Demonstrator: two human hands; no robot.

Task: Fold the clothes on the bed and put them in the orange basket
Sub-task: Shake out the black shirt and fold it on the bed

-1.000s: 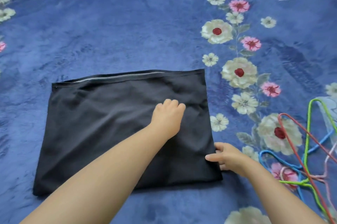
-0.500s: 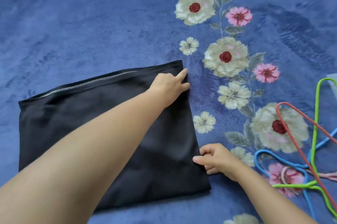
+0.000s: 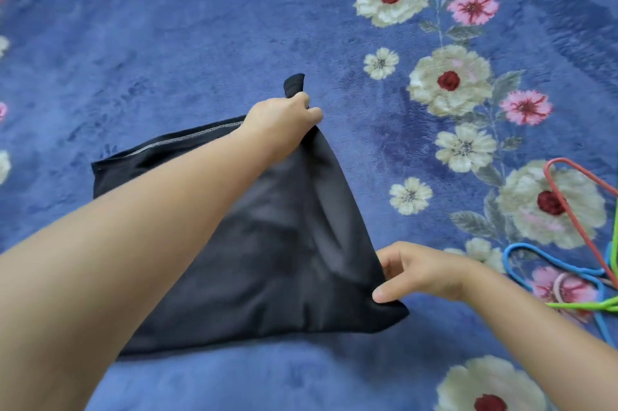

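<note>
My left hand (image 3: 284, 121) grips the far right corner of a half-folded black garment (image 3: 267, 243) at frame centre; my right hand (image 3: 418, 272) pinches its near corner. The fold looks unfinished, and no orange basket is in view.

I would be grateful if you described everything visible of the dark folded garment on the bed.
The dark navy, soft knit garment lies folded on the blue floral blanket, a stitched hem along its far edge. The left hand grips its far right corner, lifted off the bed; the right hand pinches its near right corner. The left forearm hides part of it.
</note>
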